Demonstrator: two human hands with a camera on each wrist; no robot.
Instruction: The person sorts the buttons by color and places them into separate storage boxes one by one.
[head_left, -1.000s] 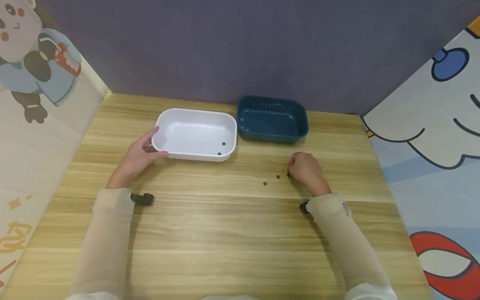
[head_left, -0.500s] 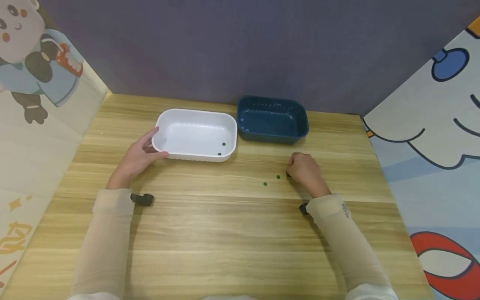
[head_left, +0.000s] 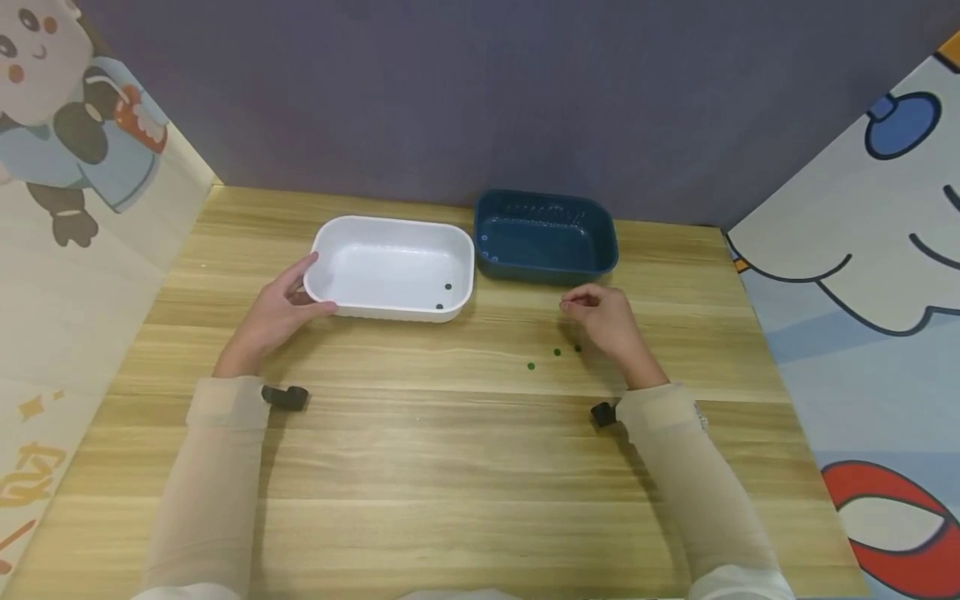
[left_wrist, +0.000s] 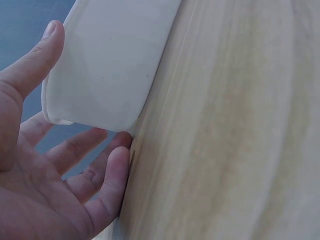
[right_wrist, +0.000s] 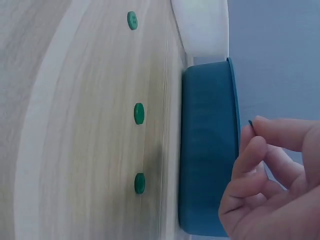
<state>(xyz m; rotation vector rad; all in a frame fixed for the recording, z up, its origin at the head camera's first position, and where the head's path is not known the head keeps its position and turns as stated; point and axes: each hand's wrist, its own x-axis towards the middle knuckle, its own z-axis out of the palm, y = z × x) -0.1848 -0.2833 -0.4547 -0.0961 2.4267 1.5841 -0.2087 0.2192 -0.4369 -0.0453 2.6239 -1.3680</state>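
At the left end of the white plastic box [head_left: 382, 267], my left hand [head_left: 273, 317] holds the rim, thumb at the front and fingers at the far side. In the left wrist view the thumb [left_wrist: 47, 47] lies against the box's wall. My right hand [head_left: 606, 325] is lifted over the table, in front of the dark blue box [head_left: 547, 273]. Between thumb and forefinger it pinches a small dark button [right_wrist: 251, 125], seen edge-on. Below that hand, a row of green buttons lies on the wood: a left one [head_left: 531, 367], a middle one [head_left: 557, 352] and a right one [head_left: 577, 348].
Two dark green buttons, one farther back [head_left: 448, 287], lie inside the white box near its right end. A few small round pieces [head_left: 485, 254] sit at the blue box's left side. Both boxes stand side by side near the grey back wall [head_left: 450, 100].
My right hand has risen from the table and moved toward the blue box, pinching a button. The rightmost green button, hidden half a second ago, shows again. My left hand has stayed at the white box.
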